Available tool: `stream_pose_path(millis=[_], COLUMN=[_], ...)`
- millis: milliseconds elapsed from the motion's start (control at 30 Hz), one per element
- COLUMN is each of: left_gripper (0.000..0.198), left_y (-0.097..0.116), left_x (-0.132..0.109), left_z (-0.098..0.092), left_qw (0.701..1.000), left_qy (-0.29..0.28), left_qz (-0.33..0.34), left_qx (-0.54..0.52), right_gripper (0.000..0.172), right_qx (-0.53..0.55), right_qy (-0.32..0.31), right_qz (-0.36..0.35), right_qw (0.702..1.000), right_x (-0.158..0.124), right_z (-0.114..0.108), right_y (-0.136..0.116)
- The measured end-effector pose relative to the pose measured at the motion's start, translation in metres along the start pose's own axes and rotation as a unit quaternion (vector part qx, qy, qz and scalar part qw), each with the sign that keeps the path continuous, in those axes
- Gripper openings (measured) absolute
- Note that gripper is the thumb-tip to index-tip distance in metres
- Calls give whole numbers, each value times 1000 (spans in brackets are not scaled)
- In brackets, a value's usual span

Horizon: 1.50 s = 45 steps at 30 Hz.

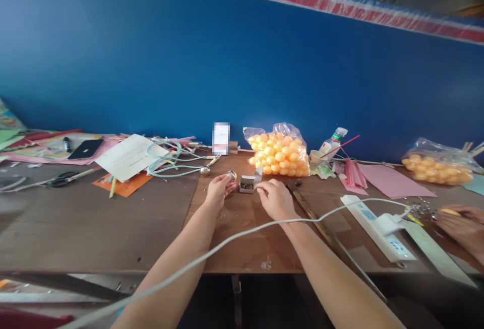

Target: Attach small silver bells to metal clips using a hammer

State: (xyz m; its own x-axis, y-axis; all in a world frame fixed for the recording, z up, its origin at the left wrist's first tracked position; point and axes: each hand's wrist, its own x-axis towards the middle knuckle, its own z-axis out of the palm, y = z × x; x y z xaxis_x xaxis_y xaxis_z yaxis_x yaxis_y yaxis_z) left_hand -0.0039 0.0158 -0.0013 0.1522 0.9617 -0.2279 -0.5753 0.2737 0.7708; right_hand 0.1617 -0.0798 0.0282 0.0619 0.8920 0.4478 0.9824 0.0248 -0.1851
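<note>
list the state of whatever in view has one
small white cardboard box: open
shiny silver ball: held in left hand
white plastic power strip: charger plugged in
black rectangular phone: lying flat
upright white-screened phone: lit
clear plastic bottle: tilted
big clear plastic bag: holding orange balls

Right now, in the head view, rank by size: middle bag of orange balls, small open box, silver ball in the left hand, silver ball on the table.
1. Middle bag
2. Small open box
3. Held silver ball and loose silver ball: too alike to rank, the held one partly covered.
</note>
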Motion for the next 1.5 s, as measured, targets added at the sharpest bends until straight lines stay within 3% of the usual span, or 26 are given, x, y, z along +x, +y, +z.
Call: stream_pose_path(millis=[167, 467, 800, 900, 1000, 1100, 1200, 1500], left_gripper=[15, 17, 21, 20, 19, 17, 14, 15], left_y=[0, -4, -2, 0, 1, 1, 2, 6], left_x=[0, 5, 1, 0, 0, 2, 2, -2], left_z=[3, 6, 7, 7, 6, 4, 2, 1], left_qw=[1000, 998, 996, 996, 998, 999, 999, 996], left_qy=[3, 12, 17, 25, 18, 1, -16, -81], left_qz=[-19, -37, -25, -25, -28, -32, -37, -41], left_qx=[24, 50, 87, 84, 53, 1, -27, -28], right_gripper=[25, 27, 19, 19, 20, 23, 24, 25], right_qx=[-76, -84, -30, 8, 111, 268, 388, 531], right_qy=[-73, -189, -174, -137, -70, -18, -25, 13], right_qz=[1, 85, 107, 99, 94, 73, 101, 161], right_qw=[994, 975, 978, 986, 987, 960, 916, 832], right_x=[37, 63, 58, 54, 52, 51, 50, 51], right_z=[23, 40, 38, 37, 35, 34, 36, 46], right_y=[-23, -23, -14, -10, -6, -8, -14, -19])
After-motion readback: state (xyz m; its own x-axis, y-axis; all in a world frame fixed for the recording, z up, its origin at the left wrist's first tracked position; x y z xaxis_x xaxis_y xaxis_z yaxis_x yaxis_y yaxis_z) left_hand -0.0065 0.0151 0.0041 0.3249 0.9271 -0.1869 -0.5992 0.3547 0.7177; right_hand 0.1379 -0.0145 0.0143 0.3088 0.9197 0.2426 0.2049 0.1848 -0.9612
